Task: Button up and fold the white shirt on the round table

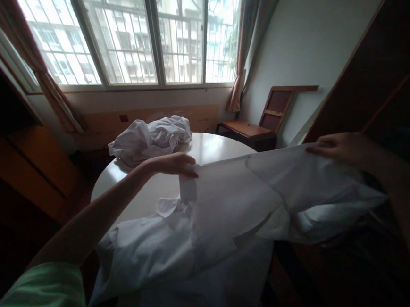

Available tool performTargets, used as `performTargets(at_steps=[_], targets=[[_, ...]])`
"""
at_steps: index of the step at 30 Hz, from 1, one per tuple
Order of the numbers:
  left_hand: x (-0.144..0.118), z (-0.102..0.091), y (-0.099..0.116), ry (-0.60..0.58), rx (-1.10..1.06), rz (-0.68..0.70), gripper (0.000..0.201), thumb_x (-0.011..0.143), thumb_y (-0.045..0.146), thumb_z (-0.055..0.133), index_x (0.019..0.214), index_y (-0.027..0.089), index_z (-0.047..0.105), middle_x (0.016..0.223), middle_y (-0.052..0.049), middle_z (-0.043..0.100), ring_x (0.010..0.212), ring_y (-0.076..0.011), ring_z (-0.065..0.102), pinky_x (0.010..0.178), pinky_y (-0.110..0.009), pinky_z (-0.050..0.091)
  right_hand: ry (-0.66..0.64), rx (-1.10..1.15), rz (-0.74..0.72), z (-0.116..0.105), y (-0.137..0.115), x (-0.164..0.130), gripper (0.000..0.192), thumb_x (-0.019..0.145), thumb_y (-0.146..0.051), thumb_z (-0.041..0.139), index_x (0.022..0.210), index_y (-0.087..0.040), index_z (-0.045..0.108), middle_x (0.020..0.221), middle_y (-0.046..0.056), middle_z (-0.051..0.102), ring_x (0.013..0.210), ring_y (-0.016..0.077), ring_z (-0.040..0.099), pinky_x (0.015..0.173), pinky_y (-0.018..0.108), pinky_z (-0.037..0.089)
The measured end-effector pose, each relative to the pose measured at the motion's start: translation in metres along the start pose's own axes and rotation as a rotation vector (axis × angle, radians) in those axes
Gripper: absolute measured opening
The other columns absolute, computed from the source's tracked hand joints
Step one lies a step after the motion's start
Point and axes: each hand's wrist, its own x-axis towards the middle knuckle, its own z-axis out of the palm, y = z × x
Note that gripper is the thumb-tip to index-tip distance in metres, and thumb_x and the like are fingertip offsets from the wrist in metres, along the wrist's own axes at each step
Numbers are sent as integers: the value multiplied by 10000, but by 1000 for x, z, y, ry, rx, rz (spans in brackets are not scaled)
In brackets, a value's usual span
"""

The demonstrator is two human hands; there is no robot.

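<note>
A white shirt (230, 208) lies spread over the near part of a round white table (211, 146), its lower part hanging off the front edge. My left hand (177, 165) pinches the shirt's edge near the cuff, above the collar area. Off to the right, beyond the table's rim, my right hand (335, 147) grips the other end of the same fabric and holds it lifted and stretched out. Between the two hands the cloth is pulled fairly flat.
A crumpled pile of white clothes (150, 138) sits at the table's far side. Behind it are a barred window (139, 35) with curtains, a wooden chair (259, 121) at the wall, and dark wooden furniture (379, 73) on the right.
</note>
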Motion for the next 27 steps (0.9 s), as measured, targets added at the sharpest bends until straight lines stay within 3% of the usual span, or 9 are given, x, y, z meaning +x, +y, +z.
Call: performTargets(at_steps=[3, 6, 8, 11, 13, 16, 18, 21, 27], targets=[[0, 8, 1, 15, -3, -8, 281, 732, 401, 621, 684, 124, 608, 544, 36, 478, 537, -76, 416, 510, -199, 291, -15, 46, -20, 20, -19, -2, 351, 662, -527, 676, 669, -178, 633, 690, 108, 630, 583, 183, 531, 555, 330, 375], [3, 15, 34, 87, 78, 52, 241, 737, 373, 638, 737, 132, 643, 536, 35, 508, 537, -78, 440, 522, -198, 296, 25, 404, -251, 39, -74, -14, 517, 679, -592, 628, 948, -151, 645, 834, 106, 624, 658, 177, 562, 571, 301, 430], [4, 18, 61, 126, 137, 100, 209, 740, 358, 647, 774, 152, 659, 557, 28, 542, 545, -85, 467, 539, -205, 313, -198, 541, -472, 50, -115, -22, 553, 687, -590, 633, 1042, -166, 624, 748, 40, 604, 592, 139, 531, 537, 263, 417], [3, 19, 85, 217, 166, 153, 201, 755, 355, 639, 846, 176, 652, 662, 2, 617, 616, -110, 540, 590, -219, 367, -443, 566, -695, 62, -155, -26, 396, 747, -535, 613, 856, -157, 659, 567, -34, 502, 508, 89, 428, 497, 217, 341], [-3, 18, 77, 343, 106, 171, 299, 751, 375, 645, 975, 178, 615, 839, -39, 659, 749, -138, 588, 672, -241, 420, -459, 574, -727, 65, -162, -24, 378, 802, -511, 561, 723, -151, 645, 521, -44, 446, 502, 78, 382, 493, 213, 301], [-22, 19, 35, 535, -27, 82, 599, 685, 440, 696, 1182, 172, 495, 1121, -122, 602, 1004, -198, 568, 819, -298, 449, -389, 588, -674, 62, -151, -20, 393, 817, -506, 543, 668, -152, 624, 518, -46, 418, 506, 76, 354, 495, 218, 277], [-40, 25, 1, 473, -159, -105, 599, 698, 477, 665, 1183, 168, 499, 1105, -128, 607, 1015, -204, 574, 804, -297, 464, -358, 584, -621, 59, -139, -19, 400, 807, -513, 549, 641, -154, 607, 516, -47, 394, 508, 78, 342, 491, 220, 267], [-67, 43, -28, 164, -440, -304, 458, 755, 521, 561, 1059, 180, 589, 897, -78, 657, 813, -168, 636, 652, -257, 485, -354, 590, -547, 55, -127, -19, 402, 805, -524, 536, 665, -155, 609, 545, -40, 415, 532, 89, 364, 500, 223, 281], [-89, 70, -24, -201, -745, -331, 299, 693, 471, 618, 729, 178, 670, 663, -16, 629, 579, -128, 566, 506, -220, 414, -303, 573, -490, 58, -131, -11, 364, 779, -525, 540, 685, -184, 622, 548, -25, 465, 528, 108, 401, 518, 245, 306]])
